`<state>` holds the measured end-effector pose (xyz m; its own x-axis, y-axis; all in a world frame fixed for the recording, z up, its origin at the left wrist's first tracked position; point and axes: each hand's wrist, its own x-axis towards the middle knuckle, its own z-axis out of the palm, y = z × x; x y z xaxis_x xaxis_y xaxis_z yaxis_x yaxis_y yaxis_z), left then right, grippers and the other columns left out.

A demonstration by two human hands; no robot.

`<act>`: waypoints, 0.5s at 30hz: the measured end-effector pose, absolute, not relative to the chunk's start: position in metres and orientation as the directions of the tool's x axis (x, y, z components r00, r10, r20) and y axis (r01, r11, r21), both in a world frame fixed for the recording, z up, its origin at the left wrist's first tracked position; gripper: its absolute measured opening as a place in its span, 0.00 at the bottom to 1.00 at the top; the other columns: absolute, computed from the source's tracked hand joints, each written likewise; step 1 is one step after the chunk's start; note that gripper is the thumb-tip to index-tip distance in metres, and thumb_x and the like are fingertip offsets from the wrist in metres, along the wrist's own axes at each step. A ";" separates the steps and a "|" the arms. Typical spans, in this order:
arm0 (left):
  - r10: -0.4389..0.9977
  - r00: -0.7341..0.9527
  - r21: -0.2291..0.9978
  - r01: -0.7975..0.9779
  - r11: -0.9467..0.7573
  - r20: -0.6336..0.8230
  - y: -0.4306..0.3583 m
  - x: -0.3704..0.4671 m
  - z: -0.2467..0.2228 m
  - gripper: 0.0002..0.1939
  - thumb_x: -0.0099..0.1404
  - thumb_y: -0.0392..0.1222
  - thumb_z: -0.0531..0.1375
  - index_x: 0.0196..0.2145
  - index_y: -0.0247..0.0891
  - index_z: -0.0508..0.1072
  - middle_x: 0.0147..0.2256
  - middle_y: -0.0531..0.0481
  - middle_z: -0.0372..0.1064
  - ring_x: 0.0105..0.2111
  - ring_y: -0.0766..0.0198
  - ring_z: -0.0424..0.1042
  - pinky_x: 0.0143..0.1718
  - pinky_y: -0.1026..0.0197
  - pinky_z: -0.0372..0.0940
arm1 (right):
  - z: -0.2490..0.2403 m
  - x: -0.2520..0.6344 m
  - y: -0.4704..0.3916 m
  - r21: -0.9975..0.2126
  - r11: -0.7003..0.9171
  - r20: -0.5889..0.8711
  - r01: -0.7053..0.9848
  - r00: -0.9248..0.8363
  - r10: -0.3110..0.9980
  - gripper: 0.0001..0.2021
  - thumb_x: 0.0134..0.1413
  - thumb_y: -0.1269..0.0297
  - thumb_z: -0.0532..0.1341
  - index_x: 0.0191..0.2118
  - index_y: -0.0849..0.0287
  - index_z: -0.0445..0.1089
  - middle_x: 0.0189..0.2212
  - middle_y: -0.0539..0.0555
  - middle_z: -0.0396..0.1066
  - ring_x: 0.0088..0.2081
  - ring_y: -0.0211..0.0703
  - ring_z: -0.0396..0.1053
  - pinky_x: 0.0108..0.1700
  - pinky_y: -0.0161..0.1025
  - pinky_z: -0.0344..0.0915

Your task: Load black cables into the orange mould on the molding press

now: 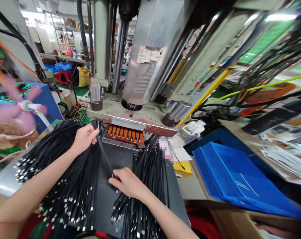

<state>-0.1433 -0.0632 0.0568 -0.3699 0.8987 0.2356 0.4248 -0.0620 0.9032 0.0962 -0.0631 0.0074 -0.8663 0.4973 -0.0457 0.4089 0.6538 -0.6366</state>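
On the left we see a fanned heap of black flat cables with metal tips (60,166), spread on the desk (6,186) within easy reach. Our left hand (84,137) pinches one black cable (104,156) near the orange slotted mould fixture (125,133); our right hand (126,182) presses fingertips on its lower end, covering it. A second cable heap (145,186) lies rightward; a blurred patch hides something.

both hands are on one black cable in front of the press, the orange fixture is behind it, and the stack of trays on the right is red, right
Not quite: the trays on the right are blue, not red, as the head view shows. The rest holds: the left hand and right hand are on one black cable in front of the press, with the orange fixture behind it.
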 end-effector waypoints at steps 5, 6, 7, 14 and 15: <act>0.822 -0.549 0.822 0.531 0.205 0.150 -0.072 -0.198 -0.006 0.14 0.60 0.49 0.57 0.23 0.39 0.63 0.16 0.55 0.66 0.15 0.67 0.66 0.19 0.67 0.61 | 0.005 0.073 -0.028 -0.634 0.646 -0.134 0.425 -0.883 0.450 0.06 0.54 0.62 0.63 0.29 0.55 0.74 0.26 0.49 0.75 0.32 0.41 0.74 0.35 0.33 0.61; 0.816 -0.560 0.795 0.557 0.241 0.145 -0.073 -0.203 -0.013 0.14 0.61 0.49 0.57 0.23 0.39 0.63 0.16 0.55 0.65 0.15 0.67 0.67 0.20 0.66 0.61 | 0.007 0.065 -0.018 -0.655 0.631 -0.085 0.415 -0.870 0.485 0.05 0.55 0.63 0.62 0.31 0.55 0.74 0.27 0.49 0.76 0.32 0.41 0.74 0.36 0.33 0.62; 0.813 -0.564 0.763 0.587 0.271 0.145 -0.074 -0.206 -0.017 0.14 0.61 0.50 0.56 0.23 0.39 0.63 0.17 0.55 0.65 0.16 0.66 0.67 0.21 0.66 0.61 | 0.009 0.056 -0.008 -0.675 0.618 -0.025 0.402 -0.850 0.526 0.05 0.55 0.65 0.61 0.33 0.56 0.74 0.30 0.50 0.77 0.33 0.40 0.74 0.37 0.34 0.63; 0.746 -0.636 0.671 0.642 0.371 0.197 -0.071 -0.204 -0.018 0.26 0.58 0.47 0.60 0.52 0.36 0.61 0.23 0.58 0.63 0.24 0.63 0.69 0.32 0.62 0.62 | 0.023 0.036 0.025 -0.785 0.611 0.452 0.106 -0.577 0.681 0.10 0.55 0.67 0.59 0.44 0.56 0.71 0.46 0.56 0.73 0.47 0.43 0.72 0.46 0.40 0.68; 0.730 -0.639 0.667 0.656 0.354 0.241 -0.071 -0.203 -0.017 0.30 0.58 0.47 0.61 0.54 0.35 0.59 0.24 0.58 0.63 0.25 0.63 0.68 0.33 0.62 0.62 | 0.025 0.044 0.024 -0.763 0.642 0.504 0.077 -0.552 0.664 0.09 0.56 0.66 0.59 0.42 0.56 0.72 0.48 0.56 0.73 0.48 0.44 0.71 0.46 0.40 0.68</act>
<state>-0.2032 -0.0708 -0.0174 -0.6390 0.7305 0.2410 0.6558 0.3536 0.6670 0.0437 0.0235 0.0255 -0.5520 0.6645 0.5037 0.0770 0.6421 -0.7627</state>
